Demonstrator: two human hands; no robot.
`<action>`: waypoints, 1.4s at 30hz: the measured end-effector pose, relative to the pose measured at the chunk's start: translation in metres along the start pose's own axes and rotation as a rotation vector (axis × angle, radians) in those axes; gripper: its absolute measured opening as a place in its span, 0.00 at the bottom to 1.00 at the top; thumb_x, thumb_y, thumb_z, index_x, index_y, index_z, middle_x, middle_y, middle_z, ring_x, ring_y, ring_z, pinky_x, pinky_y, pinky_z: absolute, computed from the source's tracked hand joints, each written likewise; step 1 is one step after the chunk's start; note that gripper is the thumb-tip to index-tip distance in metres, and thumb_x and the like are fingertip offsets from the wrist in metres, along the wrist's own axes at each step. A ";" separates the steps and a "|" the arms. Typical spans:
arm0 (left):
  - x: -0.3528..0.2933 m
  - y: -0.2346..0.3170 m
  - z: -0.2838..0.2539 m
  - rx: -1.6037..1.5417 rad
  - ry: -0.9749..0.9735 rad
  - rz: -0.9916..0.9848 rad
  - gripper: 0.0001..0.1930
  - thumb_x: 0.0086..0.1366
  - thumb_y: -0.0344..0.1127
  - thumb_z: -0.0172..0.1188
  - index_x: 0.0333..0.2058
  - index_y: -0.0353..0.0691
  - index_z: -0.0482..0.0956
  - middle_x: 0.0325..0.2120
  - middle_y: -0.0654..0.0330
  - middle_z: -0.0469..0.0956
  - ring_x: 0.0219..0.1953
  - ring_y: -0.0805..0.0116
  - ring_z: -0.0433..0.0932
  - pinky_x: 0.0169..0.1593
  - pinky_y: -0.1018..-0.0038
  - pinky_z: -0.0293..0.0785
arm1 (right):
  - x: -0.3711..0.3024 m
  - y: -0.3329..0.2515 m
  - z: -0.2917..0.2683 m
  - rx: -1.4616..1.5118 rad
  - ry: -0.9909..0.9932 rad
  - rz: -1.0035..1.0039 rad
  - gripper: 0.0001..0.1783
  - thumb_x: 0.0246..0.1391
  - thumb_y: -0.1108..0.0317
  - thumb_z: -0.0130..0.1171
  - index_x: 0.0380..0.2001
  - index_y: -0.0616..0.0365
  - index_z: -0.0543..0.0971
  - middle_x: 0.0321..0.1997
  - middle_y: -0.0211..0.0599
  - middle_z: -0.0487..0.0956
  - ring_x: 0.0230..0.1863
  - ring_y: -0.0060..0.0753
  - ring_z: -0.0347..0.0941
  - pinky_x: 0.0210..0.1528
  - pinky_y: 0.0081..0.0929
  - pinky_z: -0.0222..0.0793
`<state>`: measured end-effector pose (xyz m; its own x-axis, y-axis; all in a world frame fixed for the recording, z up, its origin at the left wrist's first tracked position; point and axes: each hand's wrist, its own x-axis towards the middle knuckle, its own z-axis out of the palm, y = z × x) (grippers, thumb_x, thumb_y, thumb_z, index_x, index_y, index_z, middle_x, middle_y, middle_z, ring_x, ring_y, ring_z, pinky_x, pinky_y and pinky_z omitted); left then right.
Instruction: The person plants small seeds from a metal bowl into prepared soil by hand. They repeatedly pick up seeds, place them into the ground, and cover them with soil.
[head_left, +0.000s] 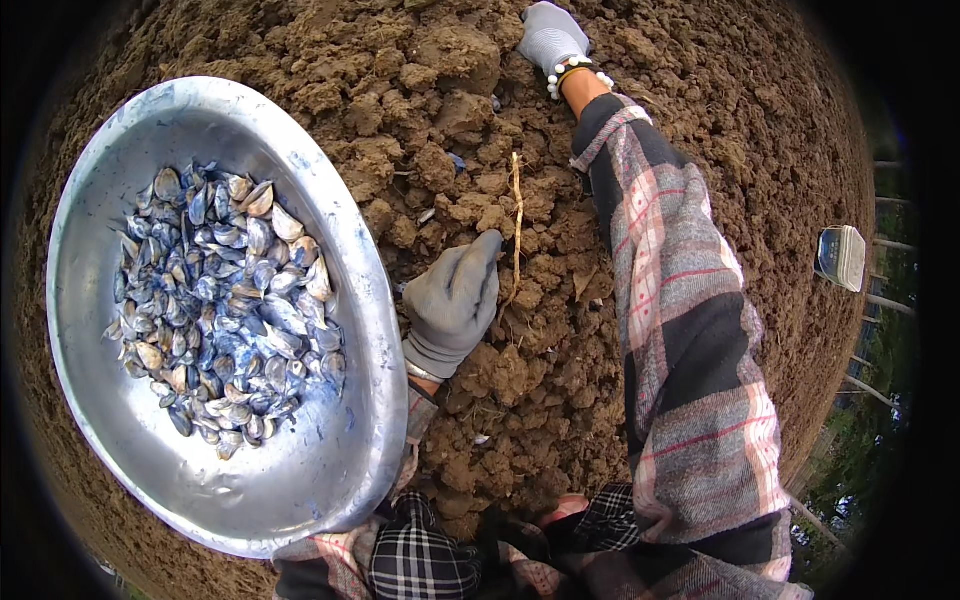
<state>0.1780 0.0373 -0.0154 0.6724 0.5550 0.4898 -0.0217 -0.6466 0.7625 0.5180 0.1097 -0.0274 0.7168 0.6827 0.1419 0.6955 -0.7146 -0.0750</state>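
Note:
My left hand (452,305), in a grey glove, is closed just above the clodded brown soil (470,420), its thumb side toward a pale dry stalk (517,215). Whatever the curled fingers may hold is hidden. Beside that wrist is a large oval metal basin (215,500), tilted and overlapping my left forearm. A heap of blue-stained garlic cloves (230,300) lies in it. My right hand (553,38), in a grey glove with a beaded bracelet at the wrist, reaches far ahead onto the soil. Its fingertips are hidden by the hand and the picture's upper edge.
On the right, a small pale box-like container (842,258) stands on the soil near the field's edge. Beyond it are thin poles (890,305) and greenery. Small blue bits and dry leaves (584,284) lie among the clods. My checked clothing shows at the bottom.

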 end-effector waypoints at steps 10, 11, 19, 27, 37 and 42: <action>0.002 -0.002 0.002 0.076 0.055 -0.102 0.13 0.65 0.26 0.54 0.48 0.34 0.76 0.39 0.51 0.79 0.39 0.57 0.80 0.42 0.71 0.77 | -0.137 0.064 -0.135 0.551 0.019 -0.022 0.23 0.60 0.61 0.53 0.58 0.48 0.72 0.53 0.41 0.79 0.51 0.38 0.76 0.56 0.29 0.71; 0.008 -0.009 -0.006 0.146 0.105 -0.020 0.14 0.64 0.27 0.54 0.48 0.37 0.77 0.38 0.52 0.80 0.36 0.57 0.81 0.38 0.70 0.78 | -0.157 0.084 -0.154 0.570 0.012 0.074 0.23 0.60 0.62 0.54 0.58 0.51 0.72 0.53 0.41 0.78 0.52 0.35 0.76 0.57 0.28 0.71; 0.003 -0.011 0.016 0.321 0.129 -0.065 0.12 0.67 0.35 0.54 0.47 0.42 0.78 0.37 0.55 0.80 0.35 0.62 0.81 0.38 0.68 0.79 | -0.436 0.250 -0.231 0.346 -0.227 0.747 0.23 0.57 0.64 0.58 0.55 0.58 0.74 0.50 0.43 0.80 0.49 0.34 0.77 0.52 0.26 0.70; 0.009 -0.007 0.019 0.597 0.016 -0.166 0.16 0.66 0.48 0.53 0.49 0.50 0.76 0.39 0.58 0.79 0.32 0.59 0.81 0.36 0.65 0.79 | -0.548 0.192 -0.191 0.030 -0.128 -0.080 0.30 0.47 0.65 0.62 0.55 0.53 0.70 0.54 0.45 0.69 0.56 0.49 0.66 0.55 0.44 0.64; 0.011 -0.018 0.019 0.552 -0.031 -0.105 0.17 0.67 0.42 0.52 0.49 0.38 0.75 0.43 0.49 0.79 0.41 0.51 0.79 0.44 0.63 0.74 | -0.583 0.176 -0.191 0.237 0.022 -0.189 0.28 0.42 0.67 0.63 0.51 0.52 0.72 0.53 0.41 0.69 0.58 0.45 0.63 0.55 0.41 0.65; 0.010 -0.020 0.018 0.515 -0.060 -0.103 0.18 0.68 0.41 0.51 0.50 0.36 0.74 0.43 0.49 0.79 0.42 0.53 0.79 0.47 0.65 0.74 | -0.629 0.199 -0.172 0.260 0.216 0.349 0.29 0.44 0.67 0.64 0.53 0.52 0.73 0.53 0.42 0.70 0.55 0.50 0.66 0.55 0.44 0.65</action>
<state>0.1982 0.0464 -0.0336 0.6934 0.6078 0.3870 0.4029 -0.7723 0.4911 0.1973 -0.4879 0.0380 0.9018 0.3422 0.2640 0.4247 -0.8147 -0.3947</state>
